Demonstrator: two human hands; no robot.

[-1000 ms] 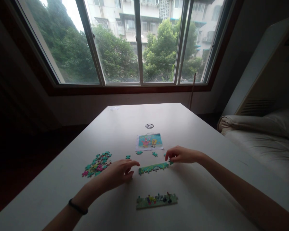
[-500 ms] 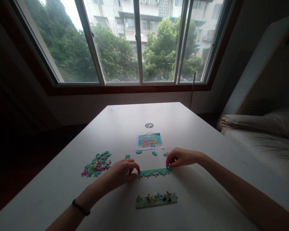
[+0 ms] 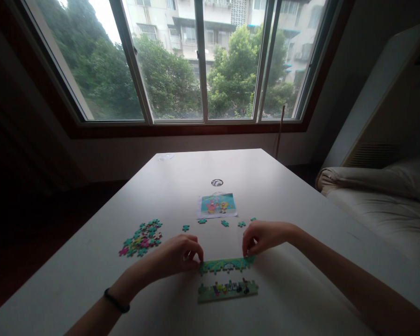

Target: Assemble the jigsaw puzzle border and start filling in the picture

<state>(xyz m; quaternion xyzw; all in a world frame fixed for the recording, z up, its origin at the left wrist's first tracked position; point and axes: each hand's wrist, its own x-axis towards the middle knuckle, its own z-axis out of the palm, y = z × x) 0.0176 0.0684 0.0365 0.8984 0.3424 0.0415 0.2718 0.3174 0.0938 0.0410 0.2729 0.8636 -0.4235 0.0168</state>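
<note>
A teal strip of joined jigsaw pieces [image 3: 227, 265] lies flat on the white table, its knobbed edge toward me. At its left end my left hand [image 3: 185, 252] is closed, fingertips pressed on the strip. My right hand [image 3: 261, 237] pinches down at the strip's right end, its fingertips by the upper edge. Just below, and apart from it, lies a second joined strip [image 3: 227, 291], green with coloured figures and knobs facing up. Above the hands stands a row of several loose pieces, such as a jigsaw piece [image 3: 224, 223].
A heap of loose jigsaw pieces [image 3: 142, 239] lies left of my left hand. Behind the row is a cartoon picture sheet [image 3: 219, 205], then a round black-and-white mark [image 3: 217, 182]. Clear plastic [image 3: 165, 157] lies at the table's [image 3: 283, 196] far left corner. A sofa [image 3: 378, 186] stands right.
Both hands have drawn the teal strip toward me, closer to the green strip. Another loose piece now shows behind my right hand. The green strip has stayed put.
</note>
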